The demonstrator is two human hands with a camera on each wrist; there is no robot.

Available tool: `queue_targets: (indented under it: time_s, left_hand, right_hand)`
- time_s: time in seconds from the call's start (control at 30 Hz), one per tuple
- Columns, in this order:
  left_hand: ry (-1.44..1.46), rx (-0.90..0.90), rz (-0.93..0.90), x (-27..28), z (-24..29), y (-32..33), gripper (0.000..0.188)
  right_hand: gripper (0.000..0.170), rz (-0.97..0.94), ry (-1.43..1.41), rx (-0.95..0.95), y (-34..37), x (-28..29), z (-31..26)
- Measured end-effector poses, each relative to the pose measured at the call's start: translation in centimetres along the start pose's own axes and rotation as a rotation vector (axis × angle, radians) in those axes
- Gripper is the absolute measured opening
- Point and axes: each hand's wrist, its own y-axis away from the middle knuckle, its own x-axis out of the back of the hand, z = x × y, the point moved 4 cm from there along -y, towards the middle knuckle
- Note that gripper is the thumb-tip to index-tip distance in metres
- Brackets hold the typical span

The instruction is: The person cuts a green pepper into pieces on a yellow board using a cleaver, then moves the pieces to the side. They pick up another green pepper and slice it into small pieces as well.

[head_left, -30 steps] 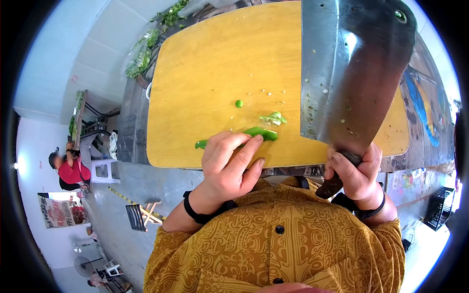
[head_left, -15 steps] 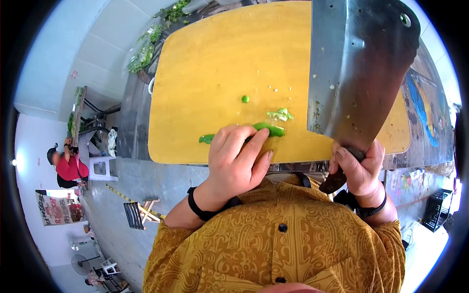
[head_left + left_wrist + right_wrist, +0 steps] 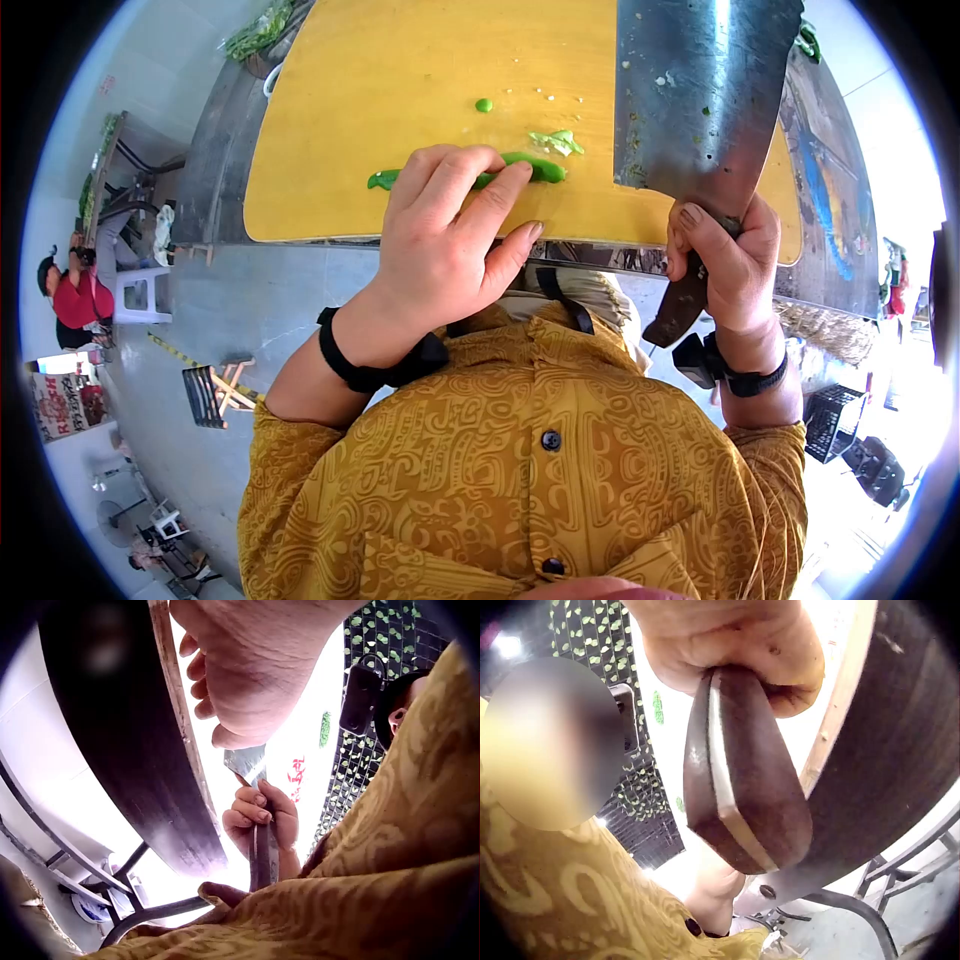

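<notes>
Head view shows, well left of the smooth yellow board (image 3: pixel 340 80), a seated person in a red top (image 3: pixel 85 300) and a white plastic stool (image 3: pixel 140 290). Nearer, beyond the board's lower left edge, stands a slatted folding chair (image 3: pixel 220 392). At the board's near edge, the left hand (image 3: pixel 435 225) holds down a long, glossy green pepper (image 3: pixel 545 171) lying on the board, fingers bent over it and thumb apart. Green shows on both sides of the hand; whether it is one unbroken piece underneath is hidden. Farther up the board lie a small round green piece (image 3: pixel 484 105), a ragged pale-green scrap (image 3: pixel 558 142) and tiny white bits. Over the board's right part, a broad metal cleaver (image 3: pixel 690 100) shows its flat face, speckled with bits; whether it touches the board cannot be told. The right hand (image 3: pixel 740 255), just off the near edge, is clenched round its dark handle (image 3: pixel 678 308); right wrist view shows a pale metal strip along the blunt butt. Beyond the board's lower right sits a black latticed crate (image 3: pixel 832 420).
</notes>
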Motion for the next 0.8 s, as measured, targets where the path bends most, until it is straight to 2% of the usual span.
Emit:
queue_targets:
  time_s: [0.27, 0.37, 0.5, 0.8]
  left_hand:
    - [0.061, 0.036, -0.043, -0.5, -0.2, 1.4, 0.047]
    - [0.052, 0.038, -0.051, -0.8, -0.2, 1.7, 0.051]
    - [0.022, 0.060, -0.050, -0.7, 0.0, 1.9, 0.055]
    - [0.026, 0.073, -0.041, -0.9, -0.3, 2.3, 0.059]
  right_hand:
    - [0.013, -0.205, 0.539, -0.192, -0.2, -1.3, -5.1]
    - [0.011, -0.344, 0.718, -0.082, -1.0, -1.7, -5.8]
    - [0.011, -0.459, 0.900, -0.099, -2.0, -2.7, -6.7]
    - [0.014, -0.546, 1.033, -0.120, -2.9, -4.3, -7.6]
